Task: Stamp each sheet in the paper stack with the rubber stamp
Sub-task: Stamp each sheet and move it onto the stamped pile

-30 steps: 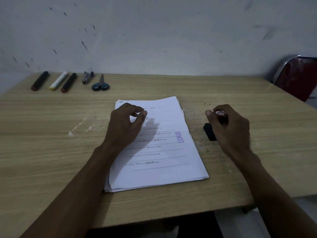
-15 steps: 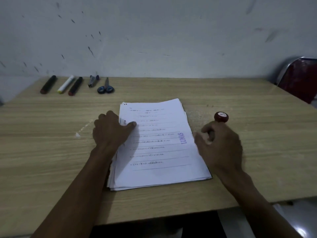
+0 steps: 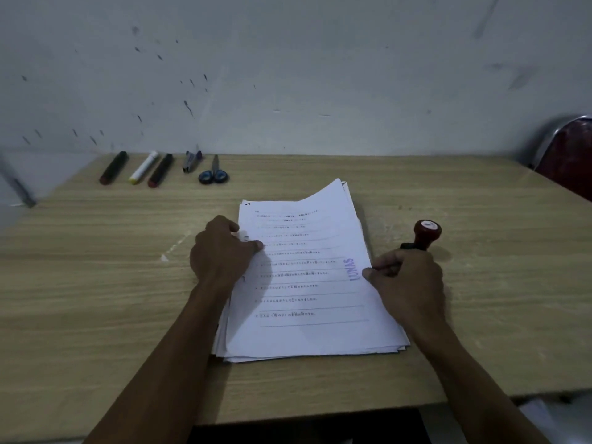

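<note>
This looks like a plain office or study desk set against a wall. A light wood-grain table (image 3: 96, 283) holds desk supplies lined up at its far left: three markers (image 3: 137, 168), a stapler (image 3: 191, 161) and blue-handled scissors (image 3: 214, 174). The pale painted wall (image 3: 320, 75) behind is scuffed with dark marks. At far right stands a red-cushioned metal-framed chair (image 3: 567, 155).

The paper stack (image 3: 307, 283) lies mid-worktop, white sheets loosely fanned, the top sheet printed with ruled lines and bearing a purple "LUNAS" mark near its right edge, its far right corner lifted. The rubber stamp (image 3: 426, 233) stands upright just right of the stack, its red knob on top.
</note>
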Action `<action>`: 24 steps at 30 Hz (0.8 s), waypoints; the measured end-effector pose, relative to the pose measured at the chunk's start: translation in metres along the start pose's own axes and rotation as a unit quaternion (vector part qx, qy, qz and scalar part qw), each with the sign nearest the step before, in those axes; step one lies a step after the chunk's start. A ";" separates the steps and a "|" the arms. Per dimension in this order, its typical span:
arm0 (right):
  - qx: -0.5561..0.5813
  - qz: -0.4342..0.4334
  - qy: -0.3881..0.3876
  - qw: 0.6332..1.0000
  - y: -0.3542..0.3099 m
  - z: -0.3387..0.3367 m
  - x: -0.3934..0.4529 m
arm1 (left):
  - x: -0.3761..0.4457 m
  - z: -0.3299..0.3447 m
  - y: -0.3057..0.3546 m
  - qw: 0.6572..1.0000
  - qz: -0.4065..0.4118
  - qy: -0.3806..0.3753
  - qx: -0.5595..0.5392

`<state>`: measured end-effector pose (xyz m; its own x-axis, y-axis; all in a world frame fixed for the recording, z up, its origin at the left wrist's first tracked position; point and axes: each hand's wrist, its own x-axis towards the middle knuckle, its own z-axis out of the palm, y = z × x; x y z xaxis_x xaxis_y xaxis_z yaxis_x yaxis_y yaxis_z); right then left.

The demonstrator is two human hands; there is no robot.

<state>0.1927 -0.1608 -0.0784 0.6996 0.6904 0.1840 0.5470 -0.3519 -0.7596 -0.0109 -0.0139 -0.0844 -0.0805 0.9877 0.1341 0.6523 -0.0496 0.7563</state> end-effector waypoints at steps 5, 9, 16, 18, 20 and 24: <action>0.031 -0.007 -0.011 0.999 0.000 0.004 0.001 | -0.001 0.000 0.001 1.000 0.004 0.004 0.010; 0.100 -0.007 -0.021 0.995 -0.002 -0.002 0.002 | -0.004 0.000 0.003 1.000 0.007 0.006 0.007; 0.267 0.054 -0.059 0.960 0.000 -0.009 0.006 | 0.000 -0.001 0.000 1.000 -0.002 0.008 -0.017; 0.317 0.066 -0.076 0.943 -0.001 -0.011 0.004 | 0.005 -0.005 -0.002 0.999 -0.018 0.003 -0.039; 0.353 0.068 -0.097 0.928 -0.003 -0.012 0.003 | 0.010 -0.010 -0.005 0.996 -0.029 -0.010 -0.082; 0.395 0.077 -0.121 0.907 -0.005 -0.009 0.004 | 0.011 -0.026 -0.002 0.974 -0.058 -0.046 -0.215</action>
<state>0.1966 -0.1616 -0.0681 0.5653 0.8243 -0.0314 -0.1151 0.0411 -0.9925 -0.0330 -0.0068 -0.0681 -0.0534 0.9985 -0.0115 0.2646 0.0253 0.9640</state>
